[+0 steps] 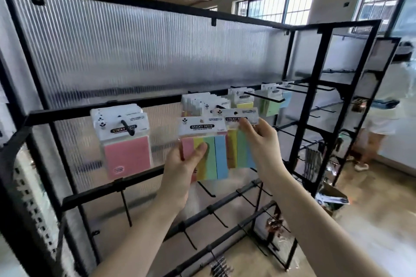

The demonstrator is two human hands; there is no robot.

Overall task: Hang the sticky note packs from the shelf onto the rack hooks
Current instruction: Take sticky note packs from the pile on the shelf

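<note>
- Forearms enter from 6 o'clock; both hands are raised in front of the rack (157, 101).
- Left hand (184, 164): fingers wrapped behind a striped sticky note pack (208, 155), thumb pressed on its green strip. Pack sits upright at frame centre, off any hook.
- Right hand (258, 139): pinches the header card of a second striped pack (240, 137), just beside the first and partly behind it, at about 1 o'clock from it. Its hang hole lies close to the hook tip (219, 107) of the centre stack, but I cannot tell whether it is threaded.
- Handling (judgement): packs look light; the paper block is stiff, the clear wrap likely slick, the thin header bendable. Best held at the header edges, keeping the hole clear.
- Count, left to right: pink packs (126, 152) on the 9 o'clock hook, several, exact number unreadable; two striped packs in hand; a dense hung stack (202, 102) behind them, uncountable; three further hung groups toward 2 o'clock.
- Empty hooks (301, 87) at 2 o'clock and along the lower rails.
- Another person (382, 114) stands at 3 o'clock.
</note>
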